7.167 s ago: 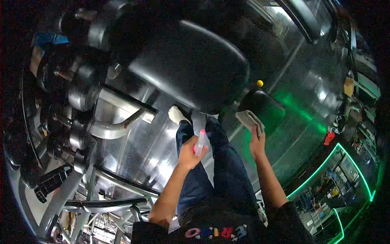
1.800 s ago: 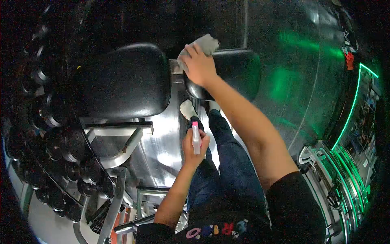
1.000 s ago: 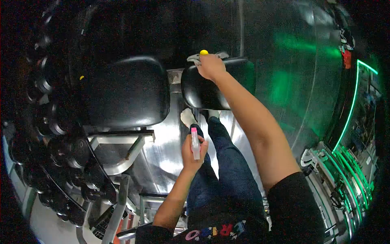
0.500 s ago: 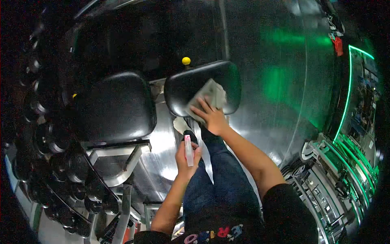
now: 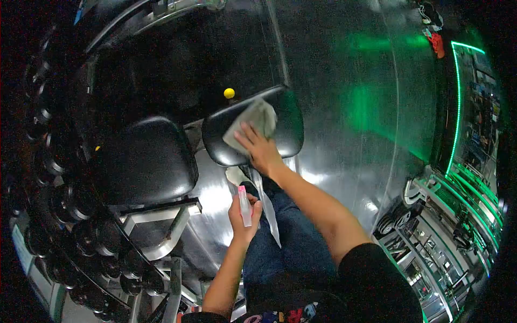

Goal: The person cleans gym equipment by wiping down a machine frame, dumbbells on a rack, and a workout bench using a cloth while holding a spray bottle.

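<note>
My right hand (image 5: 263, 153) lies on a light grey cloth (image 5: 258, 114), fingers outstretched over its near edge, pressing it against a small black padded bench seat (image 5: 288, 132). The cloth covers the middle of the pad. Lower down, in front of my legs, my left hand (image 5: 242, 222) is wrapped round a small slim clear bottle (image 5: 245, 208) with a pink top, held nearly upright. A yellow knob (image 5: 229, 93) stands just beyond the seat's far edge. Left of the seat is a larger black pad (image 5: 145, 161) of the same bench.
Racks of dark dumbbells (image 5: 70, 199) run along the left side. A pale metal frame (image 5: 161, 237) stands below the larger pad. At right are a green light strip (image 5: 459, 113) and metal gym equipment (image 5: 425, 258). A red item (image 5: 437, 45) lies at the upper right.
My right hand and the cloth have slid farther up the small seat and slightly left. My left hand keeps its hold on the bottle. The whole view has shifted a little.
</note>
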Motion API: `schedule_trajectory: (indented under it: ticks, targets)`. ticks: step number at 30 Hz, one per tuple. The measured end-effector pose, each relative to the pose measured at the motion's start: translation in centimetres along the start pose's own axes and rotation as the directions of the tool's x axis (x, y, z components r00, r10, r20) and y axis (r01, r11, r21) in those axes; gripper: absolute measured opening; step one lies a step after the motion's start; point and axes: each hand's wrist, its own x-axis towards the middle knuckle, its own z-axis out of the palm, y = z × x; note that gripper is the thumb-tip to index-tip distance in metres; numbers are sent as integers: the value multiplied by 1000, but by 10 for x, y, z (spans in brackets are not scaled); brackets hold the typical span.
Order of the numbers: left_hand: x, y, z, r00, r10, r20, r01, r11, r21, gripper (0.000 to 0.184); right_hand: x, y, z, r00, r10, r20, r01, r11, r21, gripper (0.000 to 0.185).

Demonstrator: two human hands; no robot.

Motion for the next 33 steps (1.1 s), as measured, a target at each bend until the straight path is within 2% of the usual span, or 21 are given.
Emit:
schedule_trajectory:
  ticks: [2,4,6,7,8,9,10,11,12,13,14,15,16,17,19,20,25,27,28,30,33]
  targets:
    - [1,3,1,1000,-27,-13,27,1000,2,23,-46,-10,12,999,20,46,-21,1000,4,85]
    - [3,-2,3,1000,-10,-21,10,1000,-6,22,-53,-13,10,995,36,90,-37,999,8,86]
    - [2,-4,1,1000,-2,-24,2,1000,-5,21,-51,-22,-3,999,39,-23,-33,980,197,69]
    - [2,-5,0,1000,-7,-23,6,1000,-9,21,-49,-24,-5,999,42,-23,-36,979,200,69]
    - [1,-4,-1,1000,-13,-19,12,1000,-13,20,-46,-25,-9,986,87,-145,-14,896,443,68]
    - [0,-6,-2,1000,-15,-13,15,1000,-10,20,-43,-28,-20,954,161,-251,43,758,651,67]
    - [0,-8,-2,1000,-7,-20,6,999,-40,20,-47,-33,-35,944,302,-135,-128,710,693,45]
    - [2,-8,-2,1000,5,-28,-7,997,-70,20,-53,-33,-44,942,304,-140,-126,711,692,45]
    - [7,0,-1,1000,-3,-17,2,1000,-16,19,-61,-27,-53,848,524,78,-238,246,940,42]
    - [13,2,1,1000,2,-14,-2,1000,-13,19,-72,-23,-59,723,580,375,-241,-296,924,41]
    - [18,4,3,1000,14,23,-16,995,97,19,-83,-18,-62,723,582,373,-236,-299,925,41]
    - [23,6,5,998,22,62,-34,978,207,19,-95,-14,-65,691,619,373,-135,-396,908,44]
    - [26,8,10,997,19,70,-34,976,215,19,-105,-7,-67,658,653,376,-26,-480,877,47]
    - [30,10,15,997,23,74,-39,975,221,19,-111,0,-72,658,654,374,-18,-482,876,47]
    - [31,11,25,989,25,144,-57,974,221,19,-126,9,-85,659,670,342,142,-557,818,54]
    - [31,7,30,987,-4,158,-31,976,214,21,-127,12,-92,613,717,332,160,-524,837,55]
    - [35,-12,54,982,-24,188,-25,966,259,25,-140,35,-113,614,741,272,168,-460,872,63]
    - [35,-15,60,984,-17,176,-11,988,155,26,-152,42,-108,627,731,269,145,-449,882,62]
    - [34,-17,61,983,-18,182,-12,987,160,26,-157,44,-105,623,735,270,151,-451,880,62]
    - [33,-11,64,966,-52,252,-27,954,299,25,-170,44,-98,564,795,223,131,-353,927,60]
    - [31,-8,74,961,-30,276,-43,966,255,21,-188,41,-89,509,825,246,162,-373,914,57]
